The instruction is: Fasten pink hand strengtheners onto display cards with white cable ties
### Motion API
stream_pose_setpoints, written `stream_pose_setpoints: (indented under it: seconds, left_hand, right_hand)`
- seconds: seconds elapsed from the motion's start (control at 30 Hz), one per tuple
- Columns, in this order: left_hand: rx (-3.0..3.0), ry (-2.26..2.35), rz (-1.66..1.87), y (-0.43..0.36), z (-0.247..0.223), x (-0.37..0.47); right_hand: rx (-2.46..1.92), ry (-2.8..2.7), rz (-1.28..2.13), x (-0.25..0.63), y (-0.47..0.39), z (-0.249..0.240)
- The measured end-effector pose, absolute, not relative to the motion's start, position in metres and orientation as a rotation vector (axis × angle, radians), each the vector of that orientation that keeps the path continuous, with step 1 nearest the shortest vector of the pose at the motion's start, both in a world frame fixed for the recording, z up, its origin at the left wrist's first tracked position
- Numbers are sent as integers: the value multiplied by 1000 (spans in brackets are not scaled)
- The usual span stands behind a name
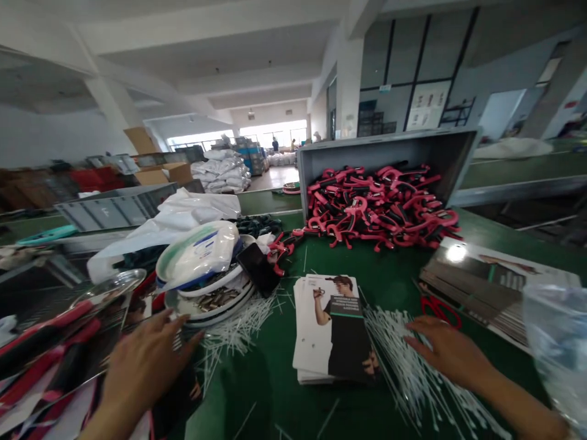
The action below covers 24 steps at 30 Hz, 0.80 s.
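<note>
My left hand (149, 357) is slightly blurred, its fingers spread over printed cards at the lower left. Pink-and-black hand grips (68, 354) lie beside it on the left. My right hand (452, 351) reaches over a loose heap of white cable ties (413, 366), fingers stretched out and nothing visibly held. Between the hands lies a stack of printed cards (316, 336) with a person pictured on the top one. Red-handled scissors (440, 310) lie just beyond my right fingers. More cable ties (241, 324) are scattered beyond my left hand.
A tipped grey crate (389, 146) spills many pink-and-black hand grips (367, 208) onto the green table (257, 391). Stacked round trays (229, 308) hold small metal parts, with a dark phone (259, 269) leaning there. Banded cards (486, 287) and a clear plastic bag (557, 342) are at right.
</note>
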<state>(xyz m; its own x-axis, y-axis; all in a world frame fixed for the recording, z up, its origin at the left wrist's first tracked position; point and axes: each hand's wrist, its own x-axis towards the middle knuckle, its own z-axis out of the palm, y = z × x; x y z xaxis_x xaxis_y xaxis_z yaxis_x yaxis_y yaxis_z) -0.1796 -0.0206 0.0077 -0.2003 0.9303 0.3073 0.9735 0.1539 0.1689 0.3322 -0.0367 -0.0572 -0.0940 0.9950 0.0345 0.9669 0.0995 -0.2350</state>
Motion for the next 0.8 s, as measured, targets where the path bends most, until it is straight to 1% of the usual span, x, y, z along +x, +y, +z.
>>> stream_pose_setpoints:
  seconds: [0.03, 0.1, 0.17, 0.23, 0.33, 0.4, 0.5, 0.67, 0.73, 0.8]
  left_hand:
    - [-2123, -2252, -524, -19, 3, -149]
    - [-2457, -2377, -634, -13, -9, -92]
    - [-2602, -2465, -663, -6, -22, -47]
    - [-2667, -2486, -638, 4, -33, -23]
    - [-2732, -2444, -743, 17, -43, -15]
    - [-2779, -2402, -841, 23, -46, -19]
    - [-2805, -2431, -966, 27, -46, -24]
    - [-2786, -2916, -1393, 20, -42, -27]
    - [-2763, -3114, -1534, 14, -39, -28]
    - [-2719, -3271, -1602, 9, -36, -26]
  right_hand:
    - [-2044, -2214, 189, 323, -33, -54]
    - [-2169, -2250, 137, 310, -26, -50]
    - [-2244, -2252, 114, 304, -21, -47]
    - [-2256, -2249, 108, 305, -18, -46]
    - [-2186, -2172, 179, 314, -15, -46]
    - [-2108, -2057, 290, 322, -13, -46]
    - [-1993, -1802, 556, 331, -8, -43]
    - [-1898, -1466, 851, 329, -8, -38]
    - [-1782, -1279, 1074, 324, -12, -36]
    - [-1634, -1113, 1271, 318, -15, -36]
